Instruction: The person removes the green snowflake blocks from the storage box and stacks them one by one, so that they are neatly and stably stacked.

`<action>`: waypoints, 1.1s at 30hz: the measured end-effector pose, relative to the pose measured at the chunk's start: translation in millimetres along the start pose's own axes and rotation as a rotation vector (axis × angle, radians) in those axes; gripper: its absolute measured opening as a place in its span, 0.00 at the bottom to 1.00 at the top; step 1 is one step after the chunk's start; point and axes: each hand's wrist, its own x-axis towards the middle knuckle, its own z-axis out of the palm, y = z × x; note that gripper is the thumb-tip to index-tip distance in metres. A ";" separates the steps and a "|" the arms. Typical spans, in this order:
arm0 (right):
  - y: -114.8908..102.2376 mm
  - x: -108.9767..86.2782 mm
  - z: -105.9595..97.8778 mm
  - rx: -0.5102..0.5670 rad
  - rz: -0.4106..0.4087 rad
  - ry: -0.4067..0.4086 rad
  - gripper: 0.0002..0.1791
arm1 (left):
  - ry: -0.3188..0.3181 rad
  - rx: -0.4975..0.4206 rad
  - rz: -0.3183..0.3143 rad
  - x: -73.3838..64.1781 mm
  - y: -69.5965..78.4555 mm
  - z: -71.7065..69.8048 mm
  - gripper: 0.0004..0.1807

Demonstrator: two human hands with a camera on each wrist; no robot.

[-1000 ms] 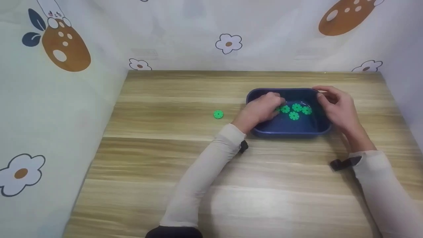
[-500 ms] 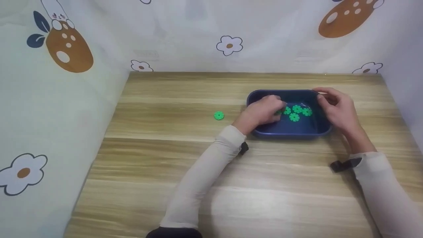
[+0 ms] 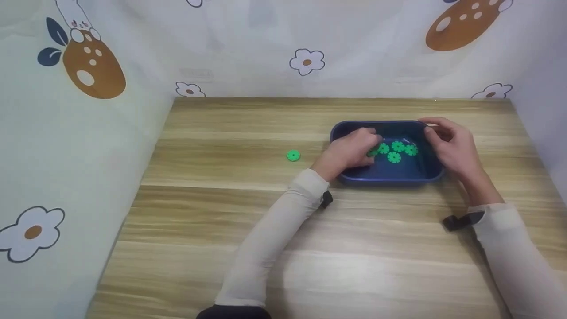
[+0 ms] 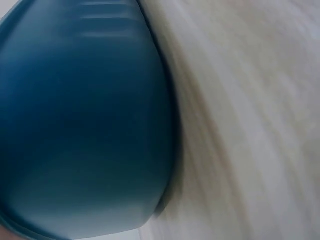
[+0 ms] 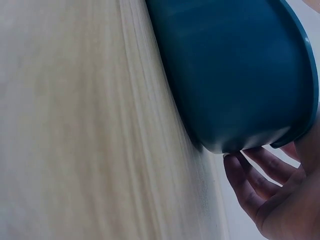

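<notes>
Head view: one glossy, dark blue tray (image 3: 385, 180), rectangular with rounded corners, on a wood-grain surface (image 3: 212, 212). Contents: notched, round green discs (image 3: 394, 157). One loose green disc (image 3: 293, 155), flat, left of the tray. Left grip (image 3: 354, 145), bare hand: inside tray, fingers bent beside discs; cannot tell whether pinching one. Right grip (image 3: 456, 144), bare hand: holding the tray's right end.

Pale wood-grain counter (image 3: 199, 212) stretching wide, soft light glare (image 3: 354, 274) brightening its near part. White back wall (image 3: 248, 26) showing outlined white flowers (image 3: 307, 62) with brown centres; pale left wall (image 3: 66, 155) carrying brown oval print (image 3: 99, 53), dark leaves (image 3: 56, 31); plain lavender-tinted right wall (image 3: 538, 88) rising opposite.
</notes>
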 end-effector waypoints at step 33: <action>-0.2 -0.2 -0.8 -0.012 0.021 -0.015 0.19 | 0.053 0.011 0.017 -0.4 1.2 0.8 0.17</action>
